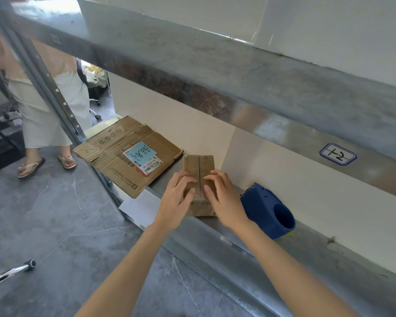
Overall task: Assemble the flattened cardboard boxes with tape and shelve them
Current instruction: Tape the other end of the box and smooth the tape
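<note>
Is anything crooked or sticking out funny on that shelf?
Yes. The flattened cardboard box lies crooked, with one corner hanging past the front edge of the shelf. Its flaps look creased and worn. Some white paper also pokes out past the edge, just under that corner.

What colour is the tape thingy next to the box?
Dark blue; the tape dispenser shows best in the head view.

Small brown box (199,164): upright at frame centre on the metal shelf (329,245), top flaps folded shut, meeting along a central seam. Flattened carton (114,154): lies flat to the left, carries a blue note (141,153), overhangs the shelf edge. Blue tape dispenser (266,211): just right of the box.
</note>
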Available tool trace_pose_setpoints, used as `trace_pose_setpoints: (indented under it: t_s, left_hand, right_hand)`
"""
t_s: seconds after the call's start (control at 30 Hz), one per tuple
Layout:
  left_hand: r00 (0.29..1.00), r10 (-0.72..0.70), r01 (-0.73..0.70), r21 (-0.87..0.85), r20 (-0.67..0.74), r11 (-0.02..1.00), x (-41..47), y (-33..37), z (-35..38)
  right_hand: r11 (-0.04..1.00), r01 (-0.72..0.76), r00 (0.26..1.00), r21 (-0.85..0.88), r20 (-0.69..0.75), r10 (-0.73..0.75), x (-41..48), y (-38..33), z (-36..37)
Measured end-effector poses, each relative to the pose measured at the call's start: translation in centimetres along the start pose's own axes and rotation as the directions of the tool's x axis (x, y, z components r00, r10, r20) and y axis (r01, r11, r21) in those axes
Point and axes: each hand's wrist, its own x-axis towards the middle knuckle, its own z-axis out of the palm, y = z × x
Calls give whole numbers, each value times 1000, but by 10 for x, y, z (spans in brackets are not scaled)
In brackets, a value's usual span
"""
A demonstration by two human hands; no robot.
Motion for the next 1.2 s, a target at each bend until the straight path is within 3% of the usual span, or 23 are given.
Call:
trace_pose_setpoints:
  t_s: [0.2,0.47,0.67,0.9,1.07,1.2]
  left_hand:
    - [996,-82,80,-66,-30,995,-7,-11,31]
    - [993,-105,97,-122,-60,988,-6,-17,38]
    - [993,-90,96,-74,82,993,-4,-14,17]
    - [997,-81,83,-207,22,975,1,-3,-13]
    - [998,-53,50,-141,-21,989,21,-7,-30]
    - [993,-93,93,0,79,996,32,-18,-33]
  right_hand:
    - [993,-65,998,103,26,62,-6,1,26]
    - [991,-67,995,120,-62,75,-3,5,41]
    - [975,-74,996,211,70,60,-3,5,24]
    - [945,-167,969,282,221,105,1,13,-8]
    - [961,-140,971,238,221,87,2,23,-23]
    - [963,-129,980,237,176,88,12,27,-40]
